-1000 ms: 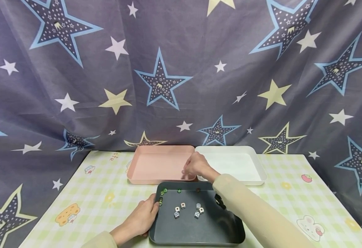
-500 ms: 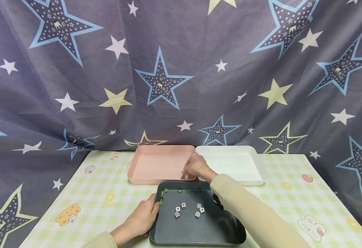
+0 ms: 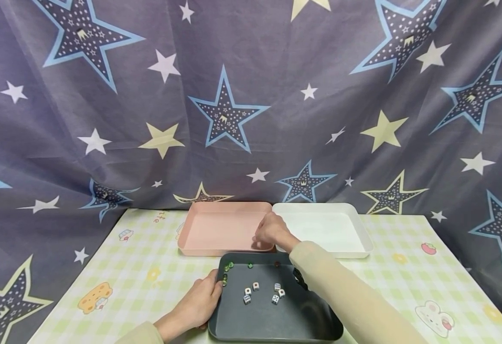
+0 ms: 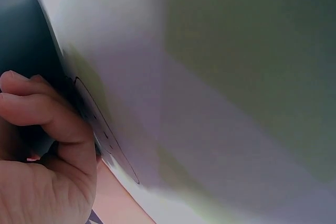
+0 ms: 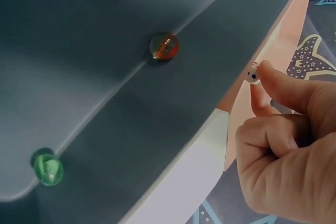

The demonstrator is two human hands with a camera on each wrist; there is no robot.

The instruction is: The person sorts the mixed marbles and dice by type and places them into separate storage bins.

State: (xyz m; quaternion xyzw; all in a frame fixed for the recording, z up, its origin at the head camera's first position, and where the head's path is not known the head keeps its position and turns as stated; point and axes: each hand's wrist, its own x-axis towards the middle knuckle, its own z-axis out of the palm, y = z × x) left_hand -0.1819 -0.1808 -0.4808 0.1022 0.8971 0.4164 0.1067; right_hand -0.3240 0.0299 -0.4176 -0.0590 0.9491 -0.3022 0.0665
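Observation:
Between thumb and index finger my right hand [image 3: 273,230] pinches a white die [image 5: 253,74], over the right front corner of the pink tray [image 3: 216,227]. In the head view that die is hidden by the hand. My left hand [image 3: 196,303] grips the left wall of the dark grey tray [image 3: 272,320], fingers curled at its edge in the left wrist view. Several white dice [image 3: 256,286] lie in two loose groups on the dark tray's floor. Green marbles [image 3: 231,264] sit along its left and far sides, and an orange marble [image 5: 164,46] rests by the far wall.
To the right of the pink tray stands a white tray [image 3: 324,229], the two side by side behind the dark one. A checked tablecloth [image 3: 139,272] covers the table. A star-patterned curtain [image 3: 276,134] hangs at the back.

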